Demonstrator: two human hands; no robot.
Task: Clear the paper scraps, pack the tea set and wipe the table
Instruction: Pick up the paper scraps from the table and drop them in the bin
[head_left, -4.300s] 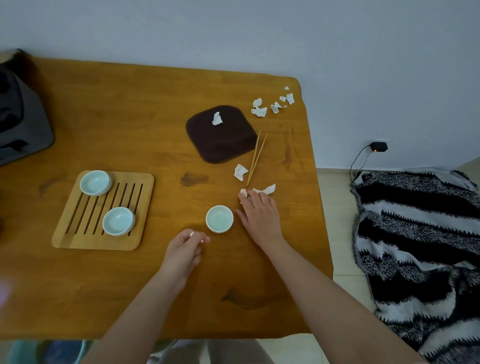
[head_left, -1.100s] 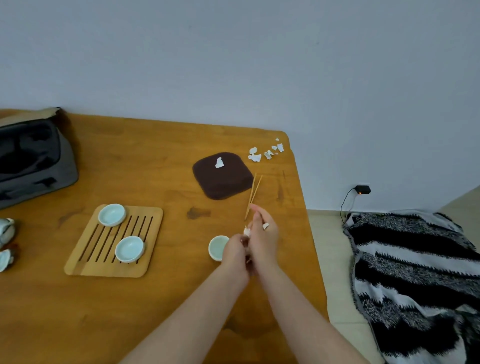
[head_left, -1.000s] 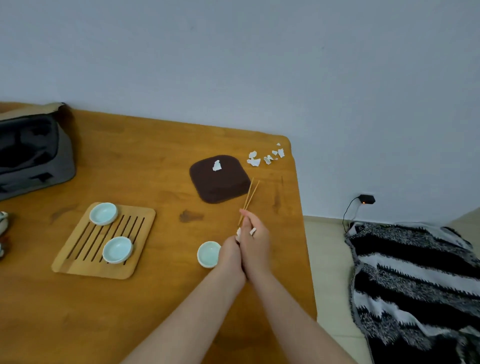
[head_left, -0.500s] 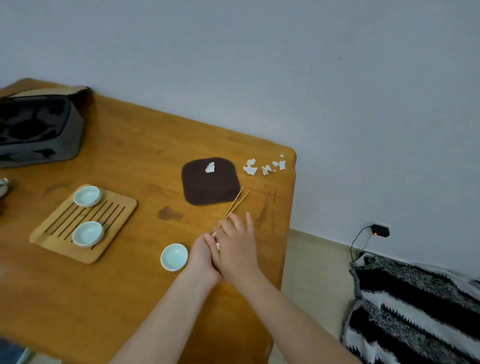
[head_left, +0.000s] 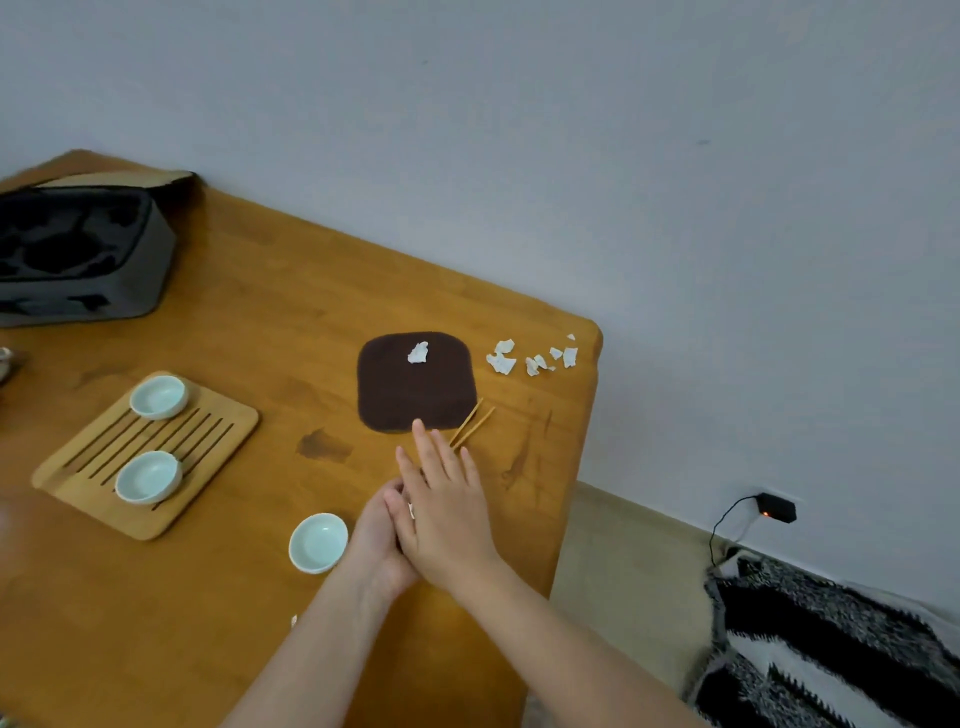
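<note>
A: What are the hands doing?

B: The right hand (head_left: 447, 514) lies flat, fingers straight, on top of the left hand (head_left: 379, 540). A tiny white bit peeks out between them, so I think torn paper is going from one hand to the other. I cannot tell if the left hand is closed round it (the right one hides its fingers).

A: How do you do that well?

B: Cup the lower hand so nothing drops. Then go for the small white paper scraps (head_left: 532, 358) near the far corner, and the one scrap (head_left: 417, 352) on the dark brown square cloth (head_left: 415, 400). Sweep them away from the edge.

A: And the tea things?

B: One pale blue round cup (head_left: 318, 543) sits just beside the left wrist. Two more cups (head_left: 158, 397) are on the slatted bamboo tray (head_left: 218, 436). Two thin wooden sticks (head_left: 472, 423) lie beside the cloth. The open grey case (head_left: 78, 254) is at the far left.

A: The room?

B: An orange-brown wooden table (head_left: 249, 312) with dark stains, a pale wall, and a striped black-and-white blanket (head_left: 831, 649) on the floor.
</note>
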